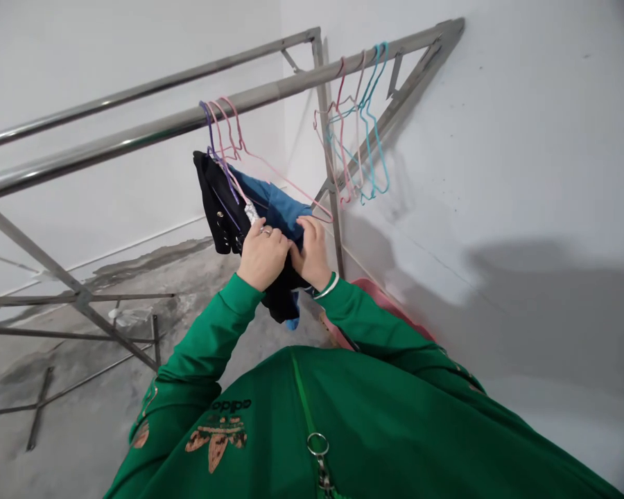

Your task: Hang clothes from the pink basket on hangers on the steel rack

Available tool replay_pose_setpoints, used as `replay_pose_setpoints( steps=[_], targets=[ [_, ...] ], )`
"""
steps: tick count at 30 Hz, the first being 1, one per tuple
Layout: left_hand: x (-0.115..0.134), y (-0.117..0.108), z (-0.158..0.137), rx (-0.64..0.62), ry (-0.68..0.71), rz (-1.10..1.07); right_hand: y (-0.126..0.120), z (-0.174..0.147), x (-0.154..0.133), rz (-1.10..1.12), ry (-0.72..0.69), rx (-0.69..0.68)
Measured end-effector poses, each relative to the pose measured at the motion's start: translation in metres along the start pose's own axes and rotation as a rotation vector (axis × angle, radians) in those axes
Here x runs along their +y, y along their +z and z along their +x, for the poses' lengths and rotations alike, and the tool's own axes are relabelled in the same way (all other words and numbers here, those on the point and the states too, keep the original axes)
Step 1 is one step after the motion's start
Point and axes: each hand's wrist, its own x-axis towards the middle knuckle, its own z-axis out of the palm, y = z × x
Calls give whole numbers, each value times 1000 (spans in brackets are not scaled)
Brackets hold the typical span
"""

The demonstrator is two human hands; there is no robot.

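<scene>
My left hand (263,253), with a ring on one finger, is closed on a dark garment (278,294) hanging below the rail. A patterned white piece (252,213) shows just above its fingers. Close by on the right, my right hand (312,251) is bent round the same dark cloth, its fingertips beside a blue garment (286,206). What lies under the palms is hidden. A black garment with shiny buttons (215,201) hangs to the left. Purple (208,125) and pink hangers (235,125) hook over the rail above these clothes.
A metal drying rack with a round front rail (150,135) crosses the view. Pink and turquoise hangers (374,125) hang at its right end, close to the white wall (525,138). A pink basin (390,301) stands low by the wall, partly behind my right sleeve.
</scene>
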Motion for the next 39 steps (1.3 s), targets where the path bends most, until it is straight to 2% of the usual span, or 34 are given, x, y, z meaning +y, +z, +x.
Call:
replay_pose_setpoints(
  steps=[3, 7, 8, 10, 12, 13, 16, 18, 19, 22, 23, 24, 27, 28, 29, 32, 33, 34, 36, 39],
  targets=[
    [2, 6, -10, -55, -87, 52, 20, 8, 8, -65, 58, 43],
    [6, 16, -9, -185, -363, -5, 44, 18, 20, -60, 209, 150],
    [5, 21, -3, -159, -436, -50, 48, 19, 23, -20, 237, 172],
    [-1, 37, 14, -12, -544, -182, 52, 18, 26, 83, 251, 190],
    [-11, 58, 33, 144, -604, -378, 50, 15, 28, 156, 236, 182],
    [-16, 68, 41, 178, -630, -493, 47, 13, 28, 167, 227, 176],
    [-30, 91, 53, 132, -648, -767, 30, 6, 28, 111, 215, 164],
    [-35, 96, 53, 101, -619, -819, 18, 4, 28, 45, 208, 154],
    [-37, 97, 53, 142, -620, -797, 13, 3, 28, 19, 200, 144],
    [-37, 95, 55, 422, -662, -685, 5, 3, 26, -38, 168, 107],
    [-35, 94, 57, 479, -671, -692, 4, 2, 27, -54, 157, 94],
    [-32, 95, 59, 465, -671, -743, 4, 2, 27, -70, 150, 78],
    [-23, 96, 63, 150, -612, -965, 5, 2, 31, -99, 154, 10],
    [-21, 96, 64, 99, -582, -970, 5, 3, 32, -105, 157, -16],
    [-20, 96, 64, 126, -567, -930, 5, 3, 34, -109, 160, -37],
    [-23, 95, 68, 447, -652, -738, 2, 4, 36, -101, 172, -61],
    [-25, 95, 71, 505, -696, -728, 2, 5, 36, -92, 176, -63],
    [-26, 96, 74, 508, -726, -759, 1, 5, 35, -81, 178, -65],
    [-26, 97, 80, 388, -731, -865, 0, 4, 35, -63, 180, -74],
    [-17, 92, 80, 229, -691, -913, 1, 2, 34, -35, 182, -87]
  ],
)
